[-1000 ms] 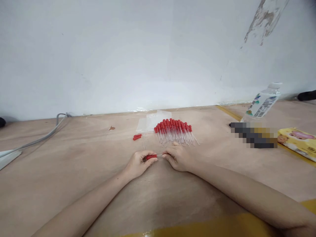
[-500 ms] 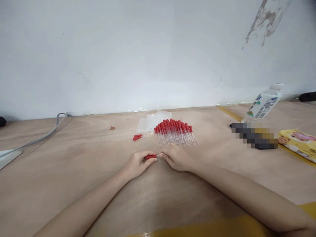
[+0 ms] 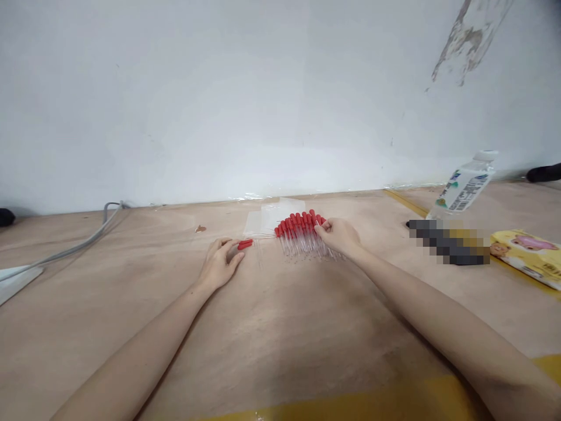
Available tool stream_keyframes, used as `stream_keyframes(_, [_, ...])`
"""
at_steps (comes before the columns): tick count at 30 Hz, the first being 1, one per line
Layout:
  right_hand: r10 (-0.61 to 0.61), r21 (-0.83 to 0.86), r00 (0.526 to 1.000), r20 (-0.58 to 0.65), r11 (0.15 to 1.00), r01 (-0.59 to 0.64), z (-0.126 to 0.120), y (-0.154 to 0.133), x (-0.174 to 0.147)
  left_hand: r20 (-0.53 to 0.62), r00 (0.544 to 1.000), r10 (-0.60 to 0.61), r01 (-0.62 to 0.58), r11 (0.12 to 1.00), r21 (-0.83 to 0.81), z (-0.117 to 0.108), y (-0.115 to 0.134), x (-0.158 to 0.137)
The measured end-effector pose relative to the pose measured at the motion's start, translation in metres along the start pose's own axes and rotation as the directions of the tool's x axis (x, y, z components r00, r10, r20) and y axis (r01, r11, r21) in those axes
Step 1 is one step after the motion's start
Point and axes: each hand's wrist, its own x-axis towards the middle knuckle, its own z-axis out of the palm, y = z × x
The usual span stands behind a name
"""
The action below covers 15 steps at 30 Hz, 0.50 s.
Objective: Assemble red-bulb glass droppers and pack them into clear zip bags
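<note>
My right hand [image 3: 339, 235] is at the right side of a fanned pile of droppers [image 3: 298, 231] with red rubber bulbs and clear thin tubes. Its thumb and fingers are pinched around a dropper's pale tube, mostly covered by the hand. Left of the pile, my left hand [image 3: 219, 263] rests low over the table with thumb and fingers apart. Its fingertips are right beside loose red rubber bulbs [image 3: 245, 244], and I see nothing held in it. A few bare clear tubes [image 3: 259, 254] lie between those bulbs and the pile, hard to make out.
White sheets [image 3: 274, 216] lie behind the pile. On the right stand a clear bottle [image 3: 464, 186], a blurred-out dark object [image 3: 447, 242] and a yellow packet [image 3: 528, 257]. A grey cable [image 3: 83, 245] runs along the left of the wooden table [image 3: 245, 351], below a white wall.
My hands have parted. The left let go of the red bulb end and moved left and up to the loose bulbs; the right carried the dropper up and right to the pile.
</note>
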Motion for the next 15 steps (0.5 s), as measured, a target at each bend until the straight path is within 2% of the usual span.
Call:
stream_keyframes(4, [0.023,-0.082,1.0,-0.002,0.996,-0.023,0.008,0.002,0.008,0.088,0.996,-0.014,0.017,0.999,-0.027,0.0,0.004,0.0])
stream_keyframes(8, [-0.024,-0.144,0.998,-0.063,0.99,0.014,0.012,-0.003,0.002,0.084,0.996,-0.016,0.019,0.999,-0.04,0.001,0.007,0.002])
stream_keyframes(11, [-0.159,-0.148,0.984,-0.077,0.978,0.146,0.019,-0.021,-0.012,0.066,0.998,0.005,0.0,0.997,-0.077,0.001,0.01,0.004])
stream_keyframes(15, [-0.365,-0.106,0.924,0.112,0.92,0.376,0.044,-0.059,-0.035,0.039,0.999,0.024,-0.02,0.994,-0.104,0.002,0.011,0.004])
